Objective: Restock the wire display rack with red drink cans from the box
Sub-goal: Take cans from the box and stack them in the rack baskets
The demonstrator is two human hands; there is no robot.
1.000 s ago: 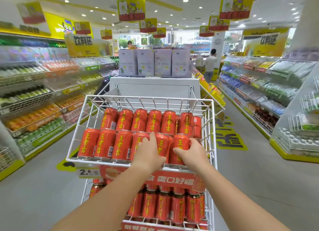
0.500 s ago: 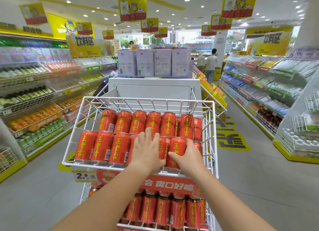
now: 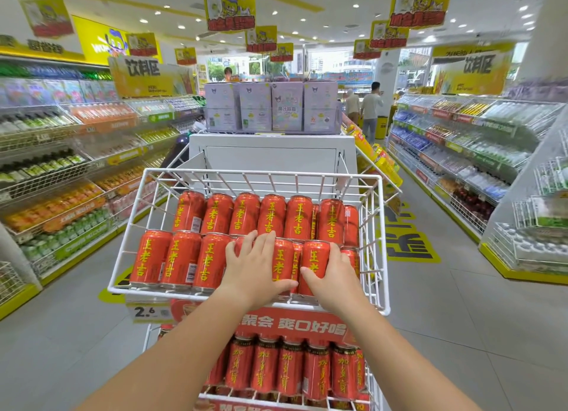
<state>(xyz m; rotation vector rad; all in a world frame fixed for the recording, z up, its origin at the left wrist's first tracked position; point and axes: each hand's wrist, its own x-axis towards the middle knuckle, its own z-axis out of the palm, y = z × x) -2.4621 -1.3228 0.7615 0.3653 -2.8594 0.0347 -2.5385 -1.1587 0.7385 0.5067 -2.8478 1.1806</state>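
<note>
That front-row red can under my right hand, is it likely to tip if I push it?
Probably not: the can stands upright, packed between neighbours in the wire rack. Its glossy skin likely feels slick, so the right hand wrapping it helps.

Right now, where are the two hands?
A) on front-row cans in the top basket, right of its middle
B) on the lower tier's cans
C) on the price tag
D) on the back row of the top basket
A: the left hand lies on, and the right hand grips, front-row cans of the top basket, right of its middle; the back row and lower tier go untouched.
</note>
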